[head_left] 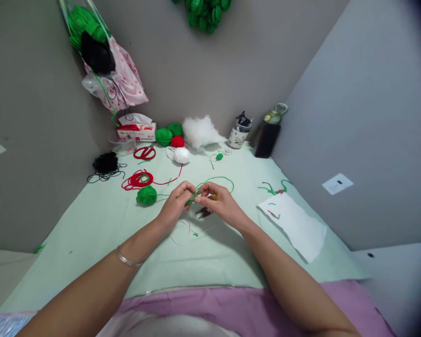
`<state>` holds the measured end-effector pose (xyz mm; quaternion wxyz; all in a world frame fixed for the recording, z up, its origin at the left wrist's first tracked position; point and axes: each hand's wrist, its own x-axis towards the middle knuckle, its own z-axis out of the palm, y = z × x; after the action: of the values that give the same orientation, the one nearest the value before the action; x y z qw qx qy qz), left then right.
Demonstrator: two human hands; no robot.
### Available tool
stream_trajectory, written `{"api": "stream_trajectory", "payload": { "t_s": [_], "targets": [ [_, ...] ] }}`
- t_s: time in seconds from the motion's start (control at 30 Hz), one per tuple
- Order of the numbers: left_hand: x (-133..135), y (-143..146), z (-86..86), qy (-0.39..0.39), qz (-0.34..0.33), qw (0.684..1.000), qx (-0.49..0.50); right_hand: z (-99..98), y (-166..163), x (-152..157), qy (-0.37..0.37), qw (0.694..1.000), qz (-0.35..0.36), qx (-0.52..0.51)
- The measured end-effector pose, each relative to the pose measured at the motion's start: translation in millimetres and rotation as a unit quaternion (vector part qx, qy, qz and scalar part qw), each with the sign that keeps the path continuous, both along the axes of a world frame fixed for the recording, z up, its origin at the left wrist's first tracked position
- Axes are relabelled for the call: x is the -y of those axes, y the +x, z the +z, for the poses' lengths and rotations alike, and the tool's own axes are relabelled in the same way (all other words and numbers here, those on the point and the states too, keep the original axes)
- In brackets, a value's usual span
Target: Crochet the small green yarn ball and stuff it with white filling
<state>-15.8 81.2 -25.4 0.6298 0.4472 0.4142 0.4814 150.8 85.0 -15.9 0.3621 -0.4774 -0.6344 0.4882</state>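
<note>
Both my hands meet above the middle of the pale green table (91, 229). My left hand (177, 202) pinches a small green yarn piece (195, 194) from the left, and my right hand (220, 202) pinches it from the right. A green strand (219, 178) loops from the piece toward the back. A green yarn ball (146, 194) lies just left of my left hand. Something dark and small (204, 213) lies on the table under my hands; I cannot make it out.
A red yarn coil (137, 179), black yarn (105, 164), a tissue box (136, 132), green and red balls (170, 135), white stuffing (199, 131), a cup (238, 135) and a bottle (268, 133) line the back. White paper (294, 224) lies right. Bags (108, 70) hang on the wall.
</note>
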Motion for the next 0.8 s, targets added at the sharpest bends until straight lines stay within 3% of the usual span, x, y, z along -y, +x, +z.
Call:
{"api": "stream_trajectory", "payload": {
  "t_s": [0.2,0.5,0.8],
  "targets": [
    [-0.9,0.1,-0.4,0.016,0.005,1.0,-0.025,-0.6,0.7,-3.2,-0.08,0.995,-0.001,-0.054],
    [-3.0,-0.9,-7.7,0.022,0.008,0.999,-0.044,-0.4,-0.1,-1.8,-0.08,0.995,-0.001,-0.057],
    [-4.7,-2.7,-8.4,0.02,0.023,0.999,-0.039,0.4,5.3,-0.4,-0.102,0.991,0.064,-0.06]
  ]
}}
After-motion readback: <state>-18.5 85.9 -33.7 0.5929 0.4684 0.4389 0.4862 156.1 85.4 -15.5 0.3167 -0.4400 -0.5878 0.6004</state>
